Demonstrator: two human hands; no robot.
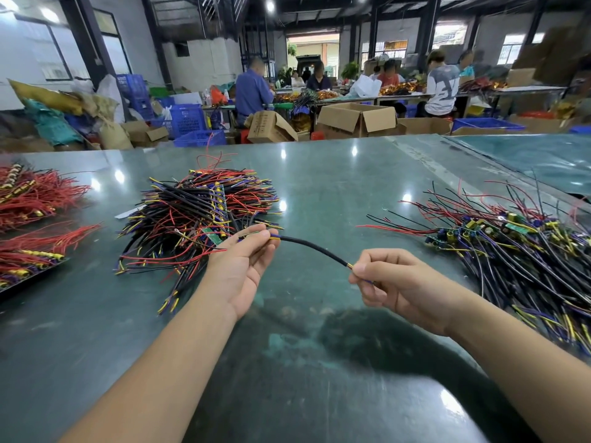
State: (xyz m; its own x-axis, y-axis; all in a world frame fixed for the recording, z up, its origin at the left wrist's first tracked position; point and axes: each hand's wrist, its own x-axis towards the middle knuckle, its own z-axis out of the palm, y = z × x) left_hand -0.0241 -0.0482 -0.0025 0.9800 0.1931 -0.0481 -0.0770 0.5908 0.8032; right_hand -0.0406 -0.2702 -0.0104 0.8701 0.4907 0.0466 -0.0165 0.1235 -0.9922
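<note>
**Workshop bench, cable held between two hands**

Over green worktable [319, 174], holds black sleeved cable [313, 249] mid-air, pinched at its 9 o'clock end by left hand [243, 266], at its 4 o'clock end by right hand [393, 282]. Risks slipping from fingertip pinches under a hard tug; risks snagging tangled wire pile [198, 219] at 11 o'clock, just beside left wrist.

The bench [323, 193] is covered by a smooth, glossy green sheet in which the ceiling lamps are mirrored. The sleeved cable [315, 248] is clad in matt black tubing of a faintly woven look. The wires [198, 215] of the middle pile are coated in shiny plastic. Matt brown cardboard is shown by the boxes [358, 118], and perforated blue plastic by the crates [187, 119].
</note>
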